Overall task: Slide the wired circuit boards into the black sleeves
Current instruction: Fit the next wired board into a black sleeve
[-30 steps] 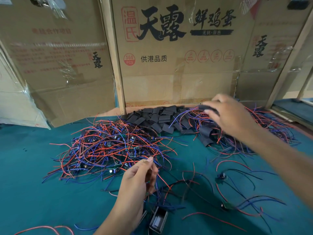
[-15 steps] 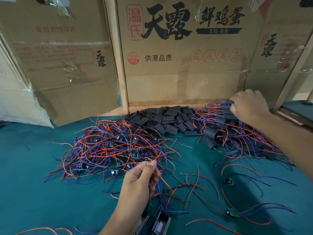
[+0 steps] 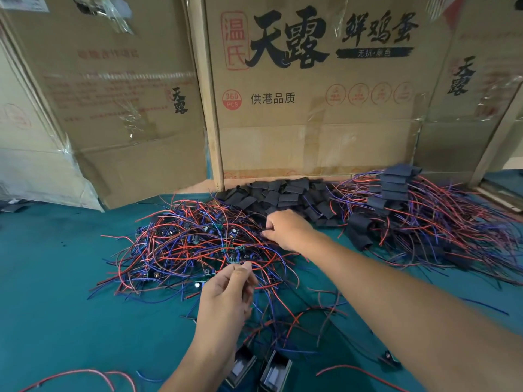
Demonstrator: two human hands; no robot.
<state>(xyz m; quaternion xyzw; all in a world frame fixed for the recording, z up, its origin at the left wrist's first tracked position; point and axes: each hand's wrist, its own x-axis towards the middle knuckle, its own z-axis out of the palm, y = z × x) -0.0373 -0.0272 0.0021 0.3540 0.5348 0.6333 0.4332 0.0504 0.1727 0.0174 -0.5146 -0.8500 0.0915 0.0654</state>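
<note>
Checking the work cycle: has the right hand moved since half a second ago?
Yes. The right hand left the finished pile and moved leftward to the loose black sleeves.

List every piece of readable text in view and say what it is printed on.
"温氏", red seal: middle carton
"天露": middle carton
"鲜鸡蛋": middle carton
"无抗·原色": middle carton, small
"360 PCS": middle carton
"供港品质": middle carton
"天露": left carton
"天露": right carton
Red round icons, faded red print on the cartons: unreadable.

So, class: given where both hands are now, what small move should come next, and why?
Probably the right hand should lift one empty sleeve from the heap it touches and bring it to the left hand, which already pinches wires of the unsleeved pile.
</note>
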